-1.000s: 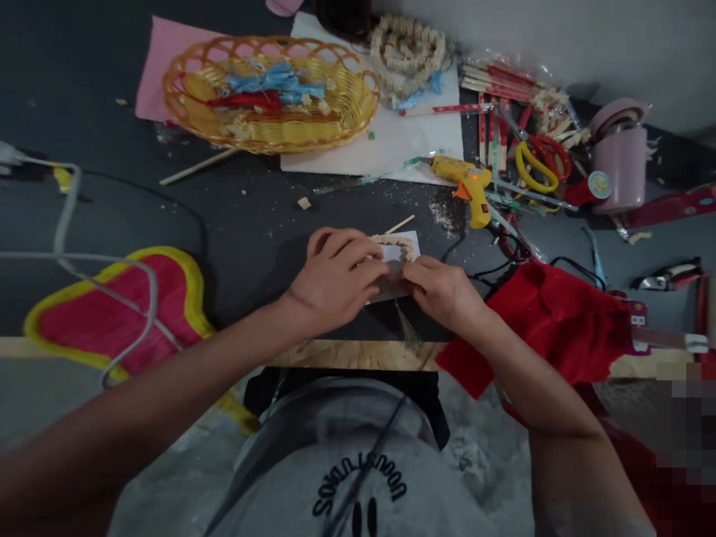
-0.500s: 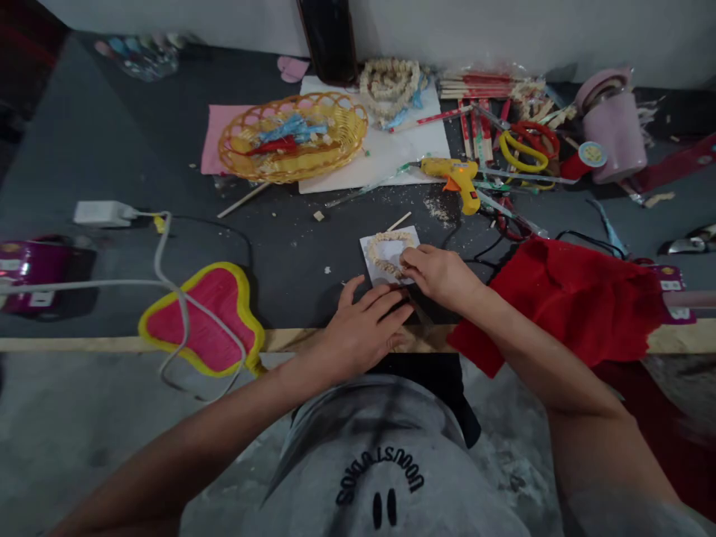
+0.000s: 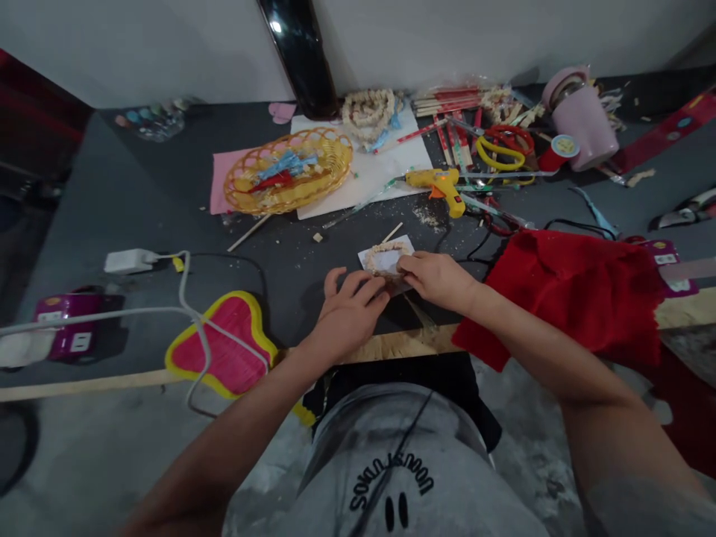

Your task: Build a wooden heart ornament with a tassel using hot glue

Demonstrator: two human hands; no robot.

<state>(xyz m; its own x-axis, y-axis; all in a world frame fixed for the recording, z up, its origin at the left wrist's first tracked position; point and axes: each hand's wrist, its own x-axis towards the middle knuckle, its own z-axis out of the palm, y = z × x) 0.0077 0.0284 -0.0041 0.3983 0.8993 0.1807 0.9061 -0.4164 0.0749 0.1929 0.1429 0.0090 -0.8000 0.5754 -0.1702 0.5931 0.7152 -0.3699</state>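
Head view: left hand (image 3: 351, 307) has shifted from the card's (image 3: 387, 261) near edge toward its near-left, fingers spread, tips by the beaded loop (image 3: 374, 258). Right hand (image 3: 441, 280) still pinches loop's right side. Loop's on card between hands; probably steadier now.

Room Conditions: Plain Wall, Dark Worktop, Worn Grey Floor

A pale grey wall (image 3: 447, 45) stands behind the far edge of the worktop (image 3: 162, 216), its finish plain, its upper right corner in deeper shade. The worktop is matt dark grey; the near edge carries a strip of bare, light wood (image 3: 83, 385). The floor (image 3: 101, 455) is grey, mottled with lighter patches. Beyond the worktop's left end lies a dark, reddish area (image 3: 33, 104), unidentifiable. Lighting is dim; shadows are soft.
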